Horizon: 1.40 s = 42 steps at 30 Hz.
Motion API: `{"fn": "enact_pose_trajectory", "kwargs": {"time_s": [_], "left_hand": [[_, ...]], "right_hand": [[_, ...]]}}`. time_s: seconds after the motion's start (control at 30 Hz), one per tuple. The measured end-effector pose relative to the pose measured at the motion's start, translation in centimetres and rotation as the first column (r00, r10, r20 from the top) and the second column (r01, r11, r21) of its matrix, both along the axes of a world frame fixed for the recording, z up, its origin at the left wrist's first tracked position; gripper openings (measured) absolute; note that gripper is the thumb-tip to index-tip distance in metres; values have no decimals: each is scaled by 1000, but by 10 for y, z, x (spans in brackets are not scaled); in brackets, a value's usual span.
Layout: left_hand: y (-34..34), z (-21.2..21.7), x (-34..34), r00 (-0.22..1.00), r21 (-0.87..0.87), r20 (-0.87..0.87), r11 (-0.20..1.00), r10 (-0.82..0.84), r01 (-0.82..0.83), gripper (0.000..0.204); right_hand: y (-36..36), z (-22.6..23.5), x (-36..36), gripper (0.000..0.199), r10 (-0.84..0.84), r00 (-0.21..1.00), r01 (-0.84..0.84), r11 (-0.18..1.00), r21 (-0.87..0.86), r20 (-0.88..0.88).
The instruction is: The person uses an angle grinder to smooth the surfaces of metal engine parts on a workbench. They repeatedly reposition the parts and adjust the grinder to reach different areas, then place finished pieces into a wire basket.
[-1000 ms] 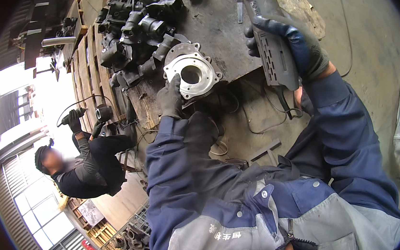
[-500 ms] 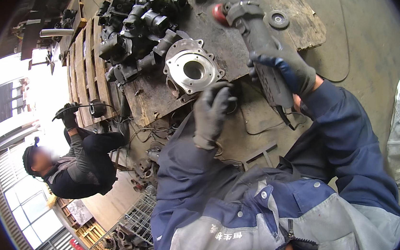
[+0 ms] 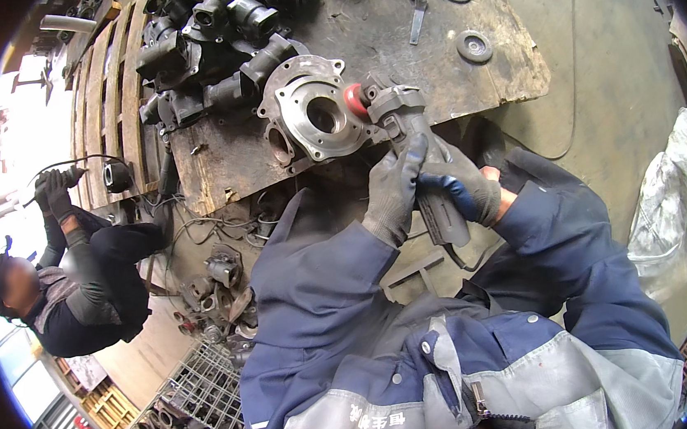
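Both my gloved hands are closed around a dark angle grinder point(image 3: 401, 108) with a red disc point(image 3: 355, 99) at its head. My left hand point(image 3: 394, 178) wraps the body near the head, while my right hand point(image 3: 464, 180) grips it from the right side, farther back. The red disc is beside the right rim of a round metal housing point(image 3: 300, 121); whether it touches cannot be made out. That housing lies on the worn wooden tabletop point(image 3: 421, 70), its bright machined face and central bore upward. The grinder's cord trails from its rear end toward me.
Black cast parts point(image 3: 217, 61) are heaped at the table's far left. Two round discs point(image 3: 474, 46) and a flat wrench point(image 3: 418, 17) lie on the right half. A co-worker point(image 3: 75, 265) crouches at left, holding a tool. A wire basket point(image 3: 203, 385) and loose castings stand lower left.
My right hand has brought the grinder left and down to the housing's edge. My left hand has left the housing's near edge and now grips the grinder too.
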<state>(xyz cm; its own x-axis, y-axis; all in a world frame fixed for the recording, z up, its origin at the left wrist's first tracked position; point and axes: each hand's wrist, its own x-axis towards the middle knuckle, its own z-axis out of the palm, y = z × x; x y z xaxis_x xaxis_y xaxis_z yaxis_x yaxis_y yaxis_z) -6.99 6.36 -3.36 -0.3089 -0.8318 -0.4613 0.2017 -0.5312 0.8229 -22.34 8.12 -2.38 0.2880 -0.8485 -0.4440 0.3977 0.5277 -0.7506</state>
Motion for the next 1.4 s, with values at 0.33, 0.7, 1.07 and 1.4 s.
{"fn": "enact_pose_trajectory", "kwargs": {"time_s": [0.33,0.7,1.07,1.4], "left_hand": [[5,13,21,995,149,31,984,93,-97,40],[2,3,32,997,-57,50,997,57,-54,42],[-20,10,24,991,38,58,992,117,-120,42],[-4,7,25,978,50,207,998,33,-44,44]], "right_hand": [[17,-6,34,52,-58,991,49,995,85,116],[22,-22,47,47,-49,996,53,998,-43,80],[-9,-21,37,44,-44,990,37,997,61,135],[10,-17,35,49,-40,983,29,998,60,180]]}}
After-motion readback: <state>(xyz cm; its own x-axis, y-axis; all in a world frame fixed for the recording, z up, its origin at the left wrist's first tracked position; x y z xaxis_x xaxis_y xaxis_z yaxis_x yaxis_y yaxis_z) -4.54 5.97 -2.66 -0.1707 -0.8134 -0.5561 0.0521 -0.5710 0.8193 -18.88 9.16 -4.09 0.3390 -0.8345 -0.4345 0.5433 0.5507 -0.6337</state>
